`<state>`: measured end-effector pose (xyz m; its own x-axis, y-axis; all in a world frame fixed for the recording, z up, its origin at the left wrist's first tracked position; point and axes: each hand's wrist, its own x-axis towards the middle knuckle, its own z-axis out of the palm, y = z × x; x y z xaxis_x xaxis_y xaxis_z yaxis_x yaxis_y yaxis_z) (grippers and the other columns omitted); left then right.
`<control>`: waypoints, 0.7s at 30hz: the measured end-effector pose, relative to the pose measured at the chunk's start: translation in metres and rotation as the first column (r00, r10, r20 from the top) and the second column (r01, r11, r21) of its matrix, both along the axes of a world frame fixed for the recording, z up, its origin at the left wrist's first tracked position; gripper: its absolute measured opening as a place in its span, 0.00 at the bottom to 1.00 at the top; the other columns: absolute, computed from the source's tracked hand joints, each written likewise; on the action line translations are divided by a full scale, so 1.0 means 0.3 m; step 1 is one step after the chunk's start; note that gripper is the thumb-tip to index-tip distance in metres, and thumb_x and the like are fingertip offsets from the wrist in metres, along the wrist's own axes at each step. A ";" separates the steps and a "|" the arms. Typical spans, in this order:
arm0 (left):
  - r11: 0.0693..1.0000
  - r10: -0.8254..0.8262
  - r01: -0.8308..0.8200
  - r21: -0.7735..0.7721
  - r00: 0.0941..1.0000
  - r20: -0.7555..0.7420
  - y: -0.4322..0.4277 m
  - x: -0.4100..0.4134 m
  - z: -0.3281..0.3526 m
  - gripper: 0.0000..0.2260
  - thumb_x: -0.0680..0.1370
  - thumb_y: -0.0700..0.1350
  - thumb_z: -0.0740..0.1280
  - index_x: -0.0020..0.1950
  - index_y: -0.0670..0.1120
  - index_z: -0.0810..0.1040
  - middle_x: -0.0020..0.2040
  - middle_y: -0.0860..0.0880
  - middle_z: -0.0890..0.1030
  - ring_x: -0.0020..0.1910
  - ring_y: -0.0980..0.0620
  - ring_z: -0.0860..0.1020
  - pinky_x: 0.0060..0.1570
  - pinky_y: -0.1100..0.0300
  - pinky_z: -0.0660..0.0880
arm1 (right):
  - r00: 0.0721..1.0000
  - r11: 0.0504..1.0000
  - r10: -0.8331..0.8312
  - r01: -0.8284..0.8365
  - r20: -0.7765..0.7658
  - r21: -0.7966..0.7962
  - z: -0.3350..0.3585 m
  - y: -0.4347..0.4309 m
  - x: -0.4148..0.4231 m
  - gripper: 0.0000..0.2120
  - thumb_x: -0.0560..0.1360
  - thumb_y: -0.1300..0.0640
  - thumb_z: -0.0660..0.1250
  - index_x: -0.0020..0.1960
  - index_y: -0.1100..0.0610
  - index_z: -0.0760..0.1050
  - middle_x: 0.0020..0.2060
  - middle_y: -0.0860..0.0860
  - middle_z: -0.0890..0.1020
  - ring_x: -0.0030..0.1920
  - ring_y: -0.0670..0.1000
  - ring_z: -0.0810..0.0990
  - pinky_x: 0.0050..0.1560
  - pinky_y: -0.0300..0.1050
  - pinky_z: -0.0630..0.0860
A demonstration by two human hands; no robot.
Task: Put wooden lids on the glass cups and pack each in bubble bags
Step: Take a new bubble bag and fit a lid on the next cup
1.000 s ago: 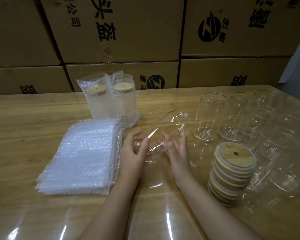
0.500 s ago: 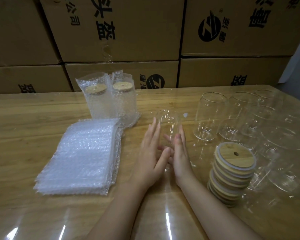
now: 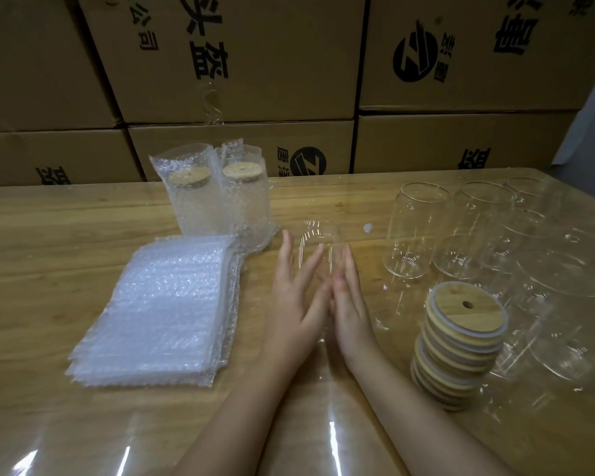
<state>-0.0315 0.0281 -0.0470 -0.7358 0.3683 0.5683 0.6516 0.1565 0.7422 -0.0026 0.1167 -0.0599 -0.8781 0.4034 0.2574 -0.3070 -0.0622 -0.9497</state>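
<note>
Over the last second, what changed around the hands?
The glass cup, tilted in curled fingers before, now stands upright. The left hand and right hand have straightened their fingers beside it. The stack of lids, bubble bags, wrapped cups and other glasses stayed put.

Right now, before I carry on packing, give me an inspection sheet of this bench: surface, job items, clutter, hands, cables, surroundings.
Surface: wooden table under a clear glossy sheet.
Job's things: glass cup upright between the hands, no lid; lid stack at right; bubble bag pile at left; packed cups, two, lidded, at back; empty cups grouped at right.
Clutter: white scrap beside the glass cup.
Hands: left hand and right hand flank the cup, fingers straight; contact unclear.
Cables: nothing seen.
Surroundings: cardboard boxes stacked behind the table.
</note>
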 end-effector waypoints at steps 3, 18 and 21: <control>0.987 -0.068 0.030 0.159 0.968 0.240 -0.018 -0.021 0.009 0.28 0.75 0.49 0.64 0.72 0.65 0.59 0.76 0.57 0.58 0.70 0.63 0.66 0.63 0.63 0.71 | 0.998 0.978 -0.046 0.053 -0.040 0.200 0.009 -0.015 0.011 0.21 0.81 0.45 0.52 0.71 0.38 0.50 0.75 0.39 0.56 0.75 0.39 0.55 0.74 0.38 0.55; 0.955 -0.109 -0.038 0.293 0.875 0.471 -0.055 -0.073 -0.016 0.21 0.83 0.43 0.58 0.73 0.58 0.58 0.59 0.72 0.67 0.55 0.80 0.69 0.48 0.81 0.67 | 0.929 0.503 -0.024 0.330 -0.368 0.799 0.000 -0.069 0.025 0.18 0.78 0.59 0.58 0.66 0.56 0.75 0.69 0.47 0.73 0.74 0.50 0.63 0.73 0.60 0.56; 0.957 -0.178 0.035 0.289 0.857 0.484 -0.047 -0.066 -0.002 0.21 0.83 0.44 0.57 0.76 0.53 0.59 0.66 0.66 0.65 0.56 0.81 0.68 0.49 0.81 0.68 | 0.931 0.629 -0.106 0.334 -0.348 0.702 0.004 -0.057 0.019 0.18 0.78 0.58 0.56 0.65 0.57 0.75 0.68 0.48 0.73 0.73 0.49 0.63 0.71 0.60 0.60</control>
